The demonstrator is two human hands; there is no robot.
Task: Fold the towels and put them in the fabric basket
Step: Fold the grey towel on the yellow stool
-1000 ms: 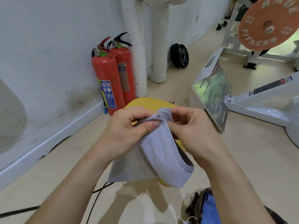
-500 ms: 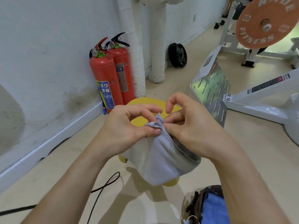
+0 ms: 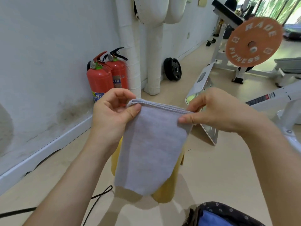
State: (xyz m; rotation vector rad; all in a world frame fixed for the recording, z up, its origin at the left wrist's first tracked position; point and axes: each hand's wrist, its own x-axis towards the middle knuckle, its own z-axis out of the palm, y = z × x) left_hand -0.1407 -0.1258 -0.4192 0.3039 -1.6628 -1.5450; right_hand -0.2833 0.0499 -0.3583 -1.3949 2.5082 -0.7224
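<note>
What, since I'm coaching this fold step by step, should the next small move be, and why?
Probably bring the two hands together, folding the pale grey cloth towel in half once more. The left hand and the right hand each pinch a top corner, the stitched hems look lined up along the top, and the cloth hangs flat above the yellow stool, not yet near the dark floral fabric basket.

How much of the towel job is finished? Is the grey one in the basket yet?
Not yet. Done: the grey towel looks folded in half, hanging from its doubled top edge. In hand: the left hand and right hand pinch its top corners in the air. Left: fold it smaller and put it in the fabric basket below, where something blue already lies.
</note>
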